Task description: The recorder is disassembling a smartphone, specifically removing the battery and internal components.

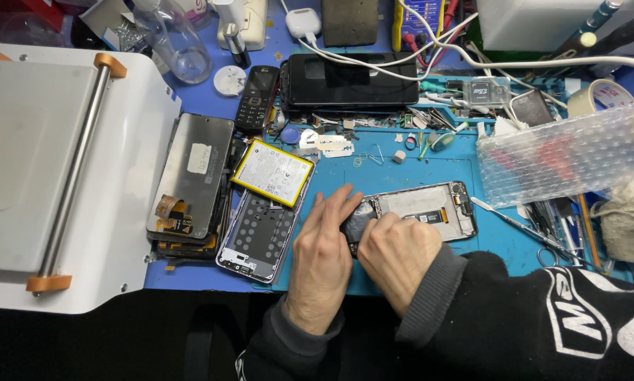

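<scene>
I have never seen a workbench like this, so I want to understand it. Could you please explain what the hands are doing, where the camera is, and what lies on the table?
The one picture comes from a camera worn on the person's head, looking down. There is no robot, only two bare hands. The left hand and the right hand both press on an opened phone lying on a blue work mat. To the left lie a yellow-edged battery, a phone back frame, a stack of screen panels and a white machine with a metal bar. To the right are bubble wrap and hand tools.
</scene>
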